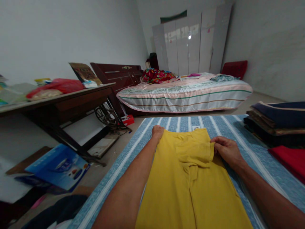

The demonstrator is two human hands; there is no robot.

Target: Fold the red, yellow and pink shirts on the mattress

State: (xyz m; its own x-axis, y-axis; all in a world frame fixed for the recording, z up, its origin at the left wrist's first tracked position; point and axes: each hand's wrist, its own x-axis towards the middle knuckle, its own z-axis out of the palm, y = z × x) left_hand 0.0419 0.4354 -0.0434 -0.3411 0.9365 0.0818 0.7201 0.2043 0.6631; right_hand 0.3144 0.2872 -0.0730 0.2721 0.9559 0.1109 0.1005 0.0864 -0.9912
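Note:
Yellow trousers (171, 178) lie spread on a blue-and-white striped cloth (119, 168), waistband at the far end and legs running towards me. Part of the top layer is folded over on the right side below the waistband. My left hand (158, 132) grips the far left corner of the waistband, its fingers curled and partly hidden. On the right, my right hand (227, 151) pinches the edge of the folded-over part between thumb and fingers. A small white label (196, 127) shows just beyond the waistband.
A stack of dark folded clothes (278, 122) and a red folded cloth (290, 159) lie at the right. Leftward stand a sewing-machine table (71, 98) and a blue box (59, 167). Beyond are a bed (186, 98) and a wardrobe (183, 47).

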